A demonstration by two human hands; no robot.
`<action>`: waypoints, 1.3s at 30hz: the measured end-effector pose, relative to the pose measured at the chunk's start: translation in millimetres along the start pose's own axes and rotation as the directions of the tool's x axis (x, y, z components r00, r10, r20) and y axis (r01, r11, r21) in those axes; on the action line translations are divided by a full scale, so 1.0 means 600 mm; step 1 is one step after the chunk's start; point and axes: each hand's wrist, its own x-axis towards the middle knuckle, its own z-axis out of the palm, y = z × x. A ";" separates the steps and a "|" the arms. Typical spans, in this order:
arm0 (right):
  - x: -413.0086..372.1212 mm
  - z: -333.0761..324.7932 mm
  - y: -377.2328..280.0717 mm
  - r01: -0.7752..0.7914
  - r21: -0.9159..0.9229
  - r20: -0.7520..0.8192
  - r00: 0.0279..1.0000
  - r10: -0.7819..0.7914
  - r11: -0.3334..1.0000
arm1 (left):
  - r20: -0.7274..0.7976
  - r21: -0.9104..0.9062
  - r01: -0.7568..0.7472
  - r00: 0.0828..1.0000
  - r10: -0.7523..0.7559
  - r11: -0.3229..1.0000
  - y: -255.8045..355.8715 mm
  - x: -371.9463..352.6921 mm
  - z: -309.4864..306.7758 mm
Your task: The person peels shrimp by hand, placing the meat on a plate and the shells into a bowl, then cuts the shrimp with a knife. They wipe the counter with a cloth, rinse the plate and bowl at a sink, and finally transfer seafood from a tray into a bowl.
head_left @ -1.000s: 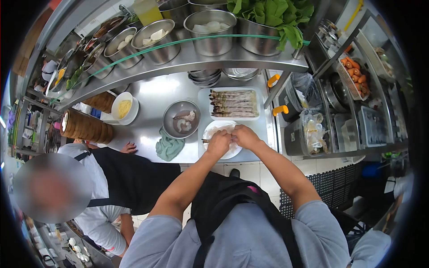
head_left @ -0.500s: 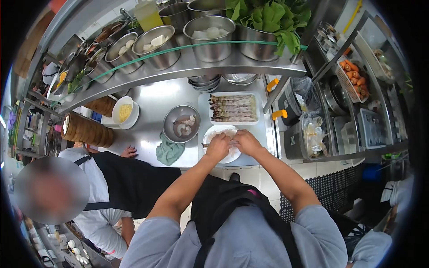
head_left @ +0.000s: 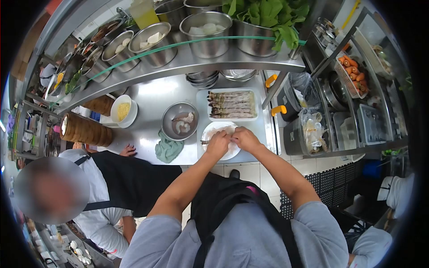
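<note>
My left hand (head_left: 217,144) and my right hand (head_left: 243,138) meet over a round white plate (head_left: 211,132) at the front of the steel counter (head_left: 152,96). Together they grip a shrimp, mostly hidden by the fingers, with a thin stick end (head_left: 203,142) poking out to the left of my left hand. Behind the plate lies a white rectangular tray (head_left: 202,96) with several skewered shrimp (head_left: 232,104) laid in rows. To the left, a steel bowl (head_left: 169,115) holds a few raw shrimp (head_left: 183,124).
A green cloth (head_left: 167,149) lies left of the plate. A white bowl (head_left: 124,110) with yellow food and bamboo steamers (head_left: 85,128) stand further left. A co-worker in a black apron (head_left: 129,178) stands at my left, one hand (head_left: 128,150) on the counter edge. Steel pots (head_left: 205,27) and greens (head_left: 268,13) fill the shelf above.
My hands stay together over the plate with only small finger movements. The co-worker's hand stays on the counter edge.
</note>
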 end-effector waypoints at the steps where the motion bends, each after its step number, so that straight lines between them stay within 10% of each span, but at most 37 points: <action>1: -0.001 -0.003 0.001 -0.001 -0.008 -0.011 1.000 0.000 1.000 | -0.039 0.002 -0.002 0.999 0.002 1.000 -0.003 -0.008 -0.001; 11: -0.006 0.002 -0.022 -0.049 -0.019 0.037 0.998 0.050 0.999 | 0.072 0.260 0.010 0.997 -0.030 0.966 -0.036 -0.029 -0.097; 36: 0.006 0.014 -0.003 -0.010 -0.027 0.061 0.998 0.011 1.000 | 0.099 0.040 0.009 0.995 -0.013 0.999 -0.020 -0.002 0.019; 39: -0.003 -0.003 -0.027 0.052 -0.079 -0.120 0.991 -0.061 0.996 | -0.024 0.041 0.018 1.000 -0.017 0.999 -0.021 -0.025 -0.038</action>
